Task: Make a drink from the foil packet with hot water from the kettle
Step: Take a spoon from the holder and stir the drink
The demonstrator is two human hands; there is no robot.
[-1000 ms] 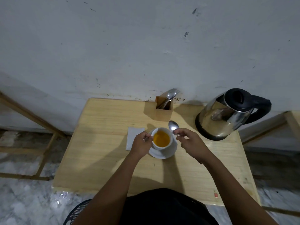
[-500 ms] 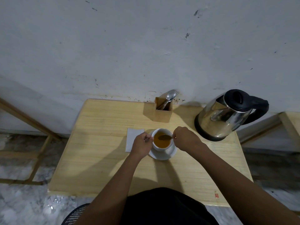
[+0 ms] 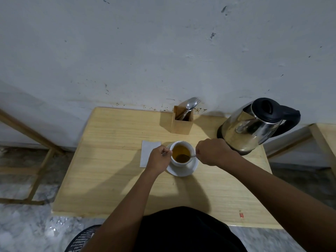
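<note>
A white cup (image 3: 181,161) of amber drink stands on a white saucer (image 3: 183,170) in the middle of the wooden table (image 3: 112,175). My left hand (image 3: 159,159) grips the cup's handle at its left side. My right hand (image 3: 212,151) pinches the handle of a metal spoon (image 3: 187,157), whose bowl sits dipped in the drink. The steel kettle (image 3: 252,128) with a black lid and handle stands at the back right, just behind my right hand. A pale flat packet (image 3: 147,151) lies on the table left of the cup, partly under my left hand.
A wooden holder (image 3: 182,122) with spoons and a fork stands against the wall behind the cup. Wooden frames flank the table on the left and right. A black mesh chair edge (image 3: 81,239) shows at the bottom.
My right hand has lowered the spoon from above the cup's rim into the drink, and the spoon's bowl has shifted within the cup. My left hand stays on the cup's handle.
</note>
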